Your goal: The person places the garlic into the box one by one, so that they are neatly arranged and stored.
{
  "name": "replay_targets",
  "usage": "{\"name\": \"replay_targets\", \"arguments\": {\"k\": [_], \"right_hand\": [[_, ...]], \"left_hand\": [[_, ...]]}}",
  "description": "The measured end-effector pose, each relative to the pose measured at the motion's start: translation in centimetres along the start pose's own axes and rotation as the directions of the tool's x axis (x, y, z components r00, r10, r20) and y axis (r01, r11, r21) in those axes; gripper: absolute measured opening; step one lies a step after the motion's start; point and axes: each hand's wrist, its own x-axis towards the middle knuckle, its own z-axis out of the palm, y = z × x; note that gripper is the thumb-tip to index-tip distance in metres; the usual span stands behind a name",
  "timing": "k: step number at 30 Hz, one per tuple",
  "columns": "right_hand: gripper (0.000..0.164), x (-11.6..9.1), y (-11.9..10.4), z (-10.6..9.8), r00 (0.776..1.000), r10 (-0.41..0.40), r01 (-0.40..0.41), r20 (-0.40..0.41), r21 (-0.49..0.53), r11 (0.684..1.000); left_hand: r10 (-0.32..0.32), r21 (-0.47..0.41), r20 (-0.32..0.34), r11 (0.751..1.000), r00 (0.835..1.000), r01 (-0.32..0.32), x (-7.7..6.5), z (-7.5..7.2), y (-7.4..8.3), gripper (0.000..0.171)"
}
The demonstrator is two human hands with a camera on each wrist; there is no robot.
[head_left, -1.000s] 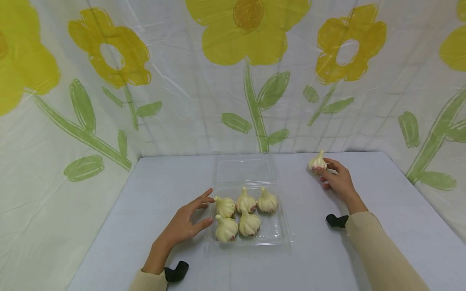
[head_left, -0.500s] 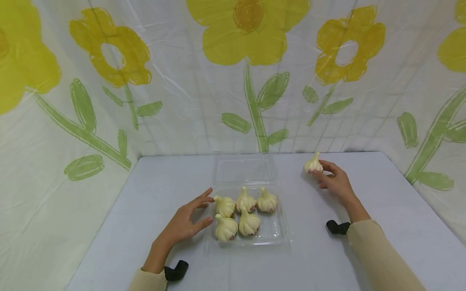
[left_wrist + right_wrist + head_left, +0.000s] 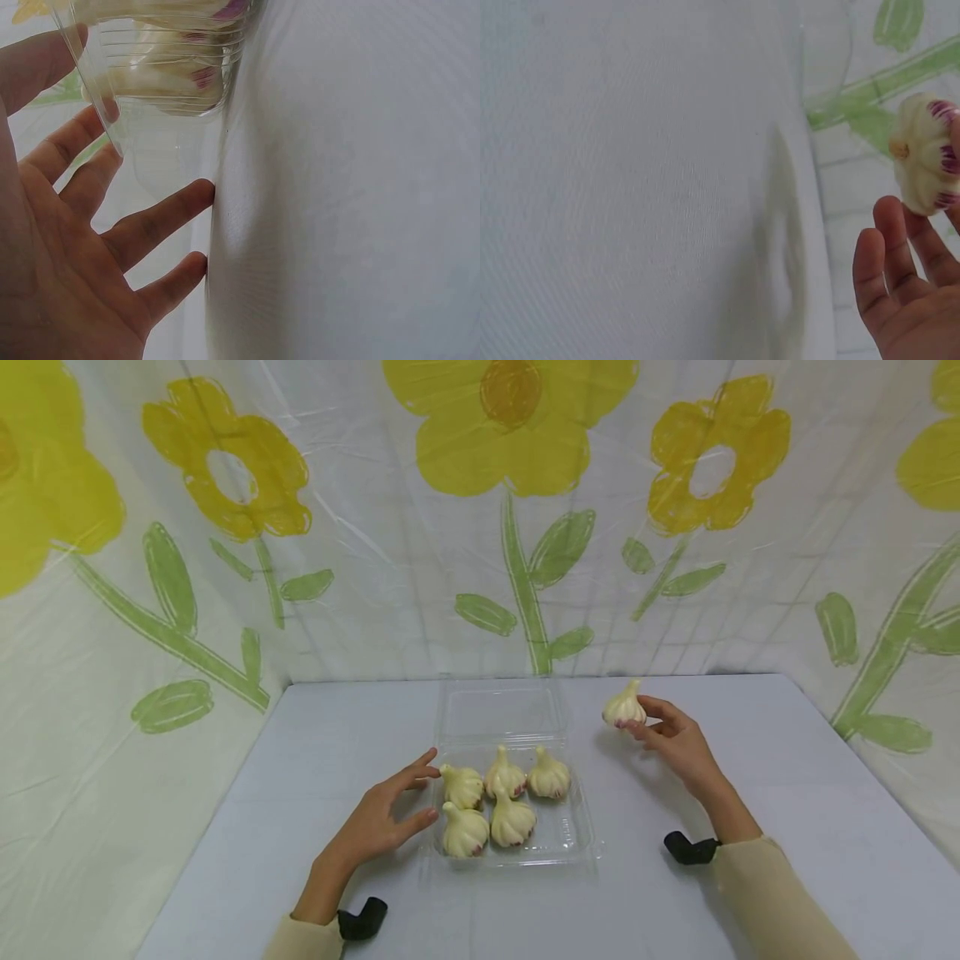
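A garlic bulb (image 3: pixel 623 707) with purple streaks is pinched between the thumb and fingers of my right hand (image 3: pixel 678 749), raised over the right back of the table. In the right wrist view the same garlic bulb (image 3: pixel 925 154) hangs above the surface, its root end showing. Beside the left edge of a clear plastic clamshell box (image 3: pixel 558 839) is my left hand (image 3: pixel 382 818), fingers spread and touching its rim. Several garlic bulbs (image 3: pixel 513 821) sit in the box, in a back row and a front row; the front right part of the box holds none.
The box's clear lid (image 3: pixel 502 710) lies folded back toward the far edge of the white table (image 3: pixel 337 718). A white sheet (image 3: pixel 360 610) with painted yellow flowers hangs behind and at the sides. Black wrist mounts (image 3: pixel 363 920) stick out from both sleeves.
My right hand has carried the garlic bulb leftward and slightly nearer, toward the box. The left hand and the bulbs in the box have stayed where they were.
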Motion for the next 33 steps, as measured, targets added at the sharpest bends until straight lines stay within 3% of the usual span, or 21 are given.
{"name": "replay_targets", "arguments": {"k": [17, 28, 33], "right_hand": [[0.059, -3.1, -2.3, 2.0, 0.997, 0.016, -0.013, 0.08, -0.028, 1.0], [0.047, -4.6, -3.3, 4.0, 0.969, -0.124, 0.125, 0.212, 0.007, 0.992], [0.045, -5.1, -3.5, 4.8, 0.958, -0.147, 0.149, 0.245, 0.011, 0.989]], "left_hand": [[-0.004, 0.014, -0.005, 1.0, 1.0, 0.004, -0.1, 0.0, 0.0, 0.051], [-0.001, 0.014, -0.007, 1.0, 1.0, 0.001, 0.0, -0.1, 0.1, 0.054], [-0.007, 0.009, -0.005, 1.0, 1.0, 0.007, 0.0, -0.1, 0.2, 0.058]]}}
